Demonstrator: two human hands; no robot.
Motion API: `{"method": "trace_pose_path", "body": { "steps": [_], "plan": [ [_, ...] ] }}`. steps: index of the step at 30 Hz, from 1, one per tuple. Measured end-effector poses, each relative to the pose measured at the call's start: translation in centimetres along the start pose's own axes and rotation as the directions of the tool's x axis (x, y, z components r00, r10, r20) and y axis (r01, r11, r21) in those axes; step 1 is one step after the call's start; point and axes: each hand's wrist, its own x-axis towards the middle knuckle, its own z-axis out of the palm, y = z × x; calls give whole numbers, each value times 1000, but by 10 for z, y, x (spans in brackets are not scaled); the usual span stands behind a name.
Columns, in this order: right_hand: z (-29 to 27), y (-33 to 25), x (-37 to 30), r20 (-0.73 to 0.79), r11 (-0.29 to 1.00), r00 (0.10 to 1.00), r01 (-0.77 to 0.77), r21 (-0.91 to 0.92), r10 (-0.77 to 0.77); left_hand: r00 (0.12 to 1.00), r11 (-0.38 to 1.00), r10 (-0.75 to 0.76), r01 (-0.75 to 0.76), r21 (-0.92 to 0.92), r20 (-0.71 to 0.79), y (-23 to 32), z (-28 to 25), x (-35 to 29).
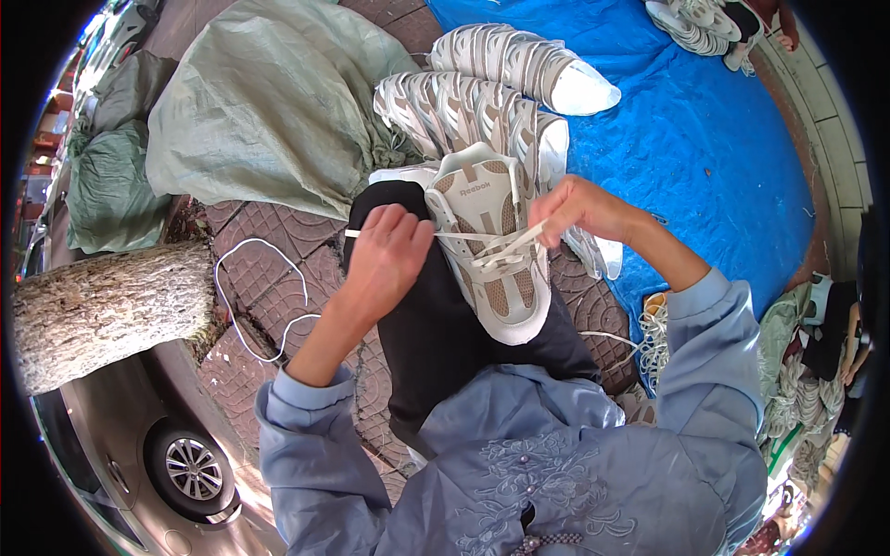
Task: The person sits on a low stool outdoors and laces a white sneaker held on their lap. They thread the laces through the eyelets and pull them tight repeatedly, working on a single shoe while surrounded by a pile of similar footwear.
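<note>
Across my knees lies a beige and white sneaker upper [487, 199], its tongue pointing away from me and its toe cap towards me. White shoelace [501, 258] crosses over its lower eyelets, near the toe. My left hand [394, 248] is closed on one side of the lace, above my left knee, and a short end sticks out to its left. At the right edge of the upper, my right hand [582, 211] pinches the other side between thumb and fingers. Between both hands the lace runs across the tongue.
Nested rows of similar uppers [454, 107] lie beyond my knees, partly on a blue tarp [686, 167]. A pale green sack [278, 111] sits at far left, above a tree trunk [111, 310]. Loose white cord [222, 287] curls on the paving. A car [139, 445] stands at lower left.
</note>
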Motion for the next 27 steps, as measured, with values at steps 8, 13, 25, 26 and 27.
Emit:
{"method": "trace_pose_path", "body": {
  "steps": [8, 13, 25, 26, 27],
  "plan": [
    [12, 24, 20, -228, 903, 972, -145, -404, 54, 989, 961, -138, 147, 236, -54, -41, -41, -59],
    [19, 31, 19, -415, 874, 909, -186, -448, -20, 980, 942, -200, 194, 275, -9, -58, -34, -70],
    [38, 42, 7, -254, 540, 678, 249, -804, -690, 975, 927, -218, 195, 319, 38, -65, -36, -71],
    [36, 45, 8, -190, 457, 689, 226, -860, -699, 983, 908, -174, 180, 377, -50, -72, -43, -75],
    [34, 50, 7, -130, 375, 725, 187, -908, -676, 982, 878, -176, 188, 441, -67, -80, -52, -79]
  ]
}}
